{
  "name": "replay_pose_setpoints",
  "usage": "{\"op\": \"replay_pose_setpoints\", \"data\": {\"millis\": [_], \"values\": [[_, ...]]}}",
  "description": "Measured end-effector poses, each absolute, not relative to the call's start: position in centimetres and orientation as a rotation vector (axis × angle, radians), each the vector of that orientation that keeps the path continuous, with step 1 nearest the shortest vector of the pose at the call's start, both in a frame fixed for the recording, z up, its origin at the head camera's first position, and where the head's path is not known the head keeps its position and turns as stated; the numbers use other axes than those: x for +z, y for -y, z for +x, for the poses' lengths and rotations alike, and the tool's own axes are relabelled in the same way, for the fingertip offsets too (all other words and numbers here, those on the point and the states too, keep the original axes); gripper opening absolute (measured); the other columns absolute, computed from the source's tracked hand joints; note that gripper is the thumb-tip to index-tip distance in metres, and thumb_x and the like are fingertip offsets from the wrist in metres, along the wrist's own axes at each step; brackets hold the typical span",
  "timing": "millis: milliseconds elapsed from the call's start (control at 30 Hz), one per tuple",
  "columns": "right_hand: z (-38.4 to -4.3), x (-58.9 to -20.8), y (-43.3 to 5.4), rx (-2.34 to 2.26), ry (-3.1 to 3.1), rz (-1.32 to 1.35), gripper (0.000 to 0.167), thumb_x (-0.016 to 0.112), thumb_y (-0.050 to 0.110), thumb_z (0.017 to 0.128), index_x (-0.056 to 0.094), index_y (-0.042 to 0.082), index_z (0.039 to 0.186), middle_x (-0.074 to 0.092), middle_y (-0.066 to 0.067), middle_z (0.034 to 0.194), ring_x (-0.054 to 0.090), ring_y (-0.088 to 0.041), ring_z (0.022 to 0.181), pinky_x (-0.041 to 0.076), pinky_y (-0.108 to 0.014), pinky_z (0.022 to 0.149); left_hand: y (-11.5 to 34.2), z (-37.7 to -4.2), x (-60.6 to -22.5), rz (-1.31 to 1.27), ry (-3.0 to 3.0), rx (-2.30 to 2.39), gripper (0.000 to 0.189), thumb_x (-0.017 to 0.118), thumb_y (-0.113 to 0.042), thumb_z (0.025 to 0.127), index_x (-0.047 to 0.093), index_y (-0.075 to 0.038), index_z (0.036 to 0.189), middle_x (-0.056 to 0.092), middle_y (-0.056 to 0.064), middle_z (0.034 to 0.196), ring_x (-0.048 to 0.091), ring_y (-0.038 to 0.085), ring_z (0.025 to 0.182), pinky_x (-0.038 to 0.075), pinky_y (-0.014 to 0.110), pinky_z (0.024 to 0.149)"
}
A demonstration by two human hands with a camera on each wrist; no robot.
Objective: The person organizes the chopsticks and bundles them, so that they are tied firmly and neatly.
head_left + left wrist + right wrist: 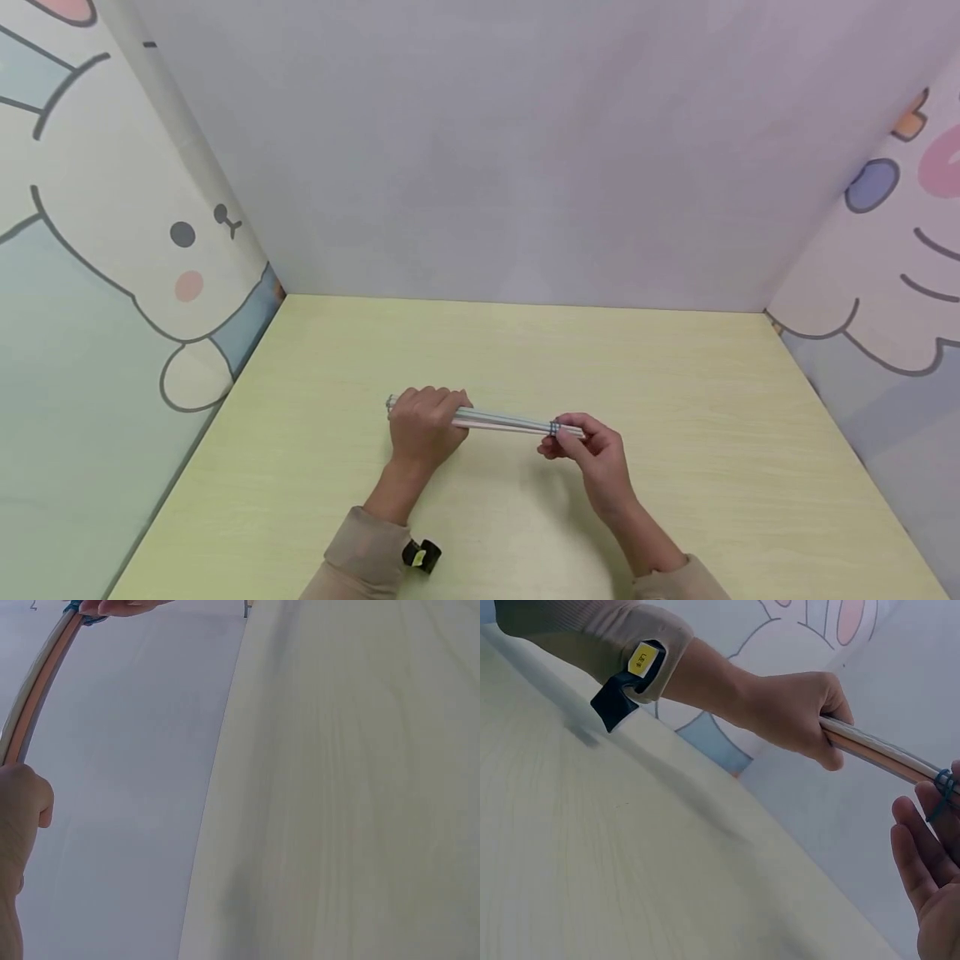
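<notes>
A bundle of slim pale sticks, like chopsticks in white, pale blue and pinkish tones, is held sideways over the table. My left hand grips it in a fist close to its left end, where a tie peeks out past the knuckles. Near the other end, my right hand pinches it between thumb and fingers at a dark teal tie. In the right wrist view that tie wraps round the sticks, with a loose end hanging beside the spread lower fingers.
The pale wood-grain table lies under both hands. A plain grey-white wall stands behind, with cartoon-printed panels at the sides. A black wrist strap with a yellow label hangs at the left sleeve.
</notes>
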State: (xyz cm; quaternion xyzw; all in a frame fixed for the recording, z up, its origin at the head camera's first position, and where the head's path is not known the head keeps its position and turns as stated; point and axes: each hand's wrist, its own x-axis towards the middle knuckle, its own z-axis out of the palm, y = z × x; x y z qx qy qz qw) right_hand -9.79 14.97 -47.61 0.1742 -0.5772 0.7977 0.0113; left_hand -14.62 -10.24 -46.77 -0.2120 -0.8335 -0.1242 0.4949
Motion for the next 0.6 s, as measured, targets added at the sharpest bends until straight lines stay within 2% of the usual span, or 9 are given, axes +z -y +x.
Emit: {"op": "replay_pose_setpoints", "data": {"millis": [100, 200, 333, 467, 600], "values": [[-9.88, -47.73, -15.28, 2.406, 1.865, 0.563, 0.027, 0.058, -0.012, 0.094, 0.063, 0.002, 0.117, 0.075, -0.002, 0.092, 0.074, -0.015, 0.079, 0.059, -0.033, 0.075, 10.32, -14.64, -46.83, -0.525, 2.028, -0.310, 0.029, 0.053, -0.015, 0.086, 0.059, -0.014, 0.058, 0.054, -0.003, 0.048, 0.043, 0.013, 0.039, 0.034, 0.030, 0.042], [-10.05, -47.80, -15.61, 2.262, 1.933, 0.636, 0.034, 0.063, -0.017, 0.089, 0.064, -0.004, 0.120, 0.074, 0.000, 0.097, 0.073, -0.011, 0.084, 0.058, -0.029, 0.074, 10.44, -14.67, -46.98, -0.523, 2.039, -0.327, 0.025, 0.057, -0.013, 0.082, 0.060, -0.014, 0.058, 0.055, -0.002, 0.049, 0.044, 0.014, 0.039, 0.035, 0.030, 0.043], [-10.28, -47.82, -15.78, 2.115, 1.985, 0.692, 0.026, 0.067, -0.018, 0.085, 0.066, -0.009, 0.108, 0.071, 0.002, 0.098, 0.068, -0.006, 0.086, 0.056, -0.023, 0.070, 10.54, -14.68, -47.18, -0.525, 2.061, -0.340, 0.020, 0.064, -0.011, 0.078, 0.061, -0.013, 0.058, 0.054, -0.002, 0.049, 0.044, 0.014, 0.040, 0.037, 0.031, 0.043], [-10.39, -47.95, -15.76, 2.051, 1.989, 0.704, 0.023, 0.067, -0.018, 0.085, 0.066, -0.008, 0.105, 0.062, -0.004, 0.101, 0.063, -0.006, 0.085, 0.055, -0.021, 0.066, 10.53, -14.62, -47.21, -0.534, 2.070, -0.345, 0.018, 0.067, -0.011, 0.077, 0.061, -0.014, 0.059, 0.054, -0.002, 0.049, 0.043, 0.014, 0.040, 0.037, 0.031, 0.043], [-10.48, -48.03, -15.85, 2.022, 1.988, 0.734, 0.023, 0.068, -0.016, 0.086, 0.066, -0.006, 0.107, 0.058, -0.014, 0.107, 0.064, -0.009, 0.090, 0.056, -0.023, 0.070, 10.52, -14.54, -47.07, -0.539, 2.081, -0.352, 0.020, 0.065, -0.012, 0.079, 0.061, -0.014, 0.060, 0.053, -0.002, 0.049, 0.043, 0.014, 0.040, 0.036, 0.031, 0.043]]}}
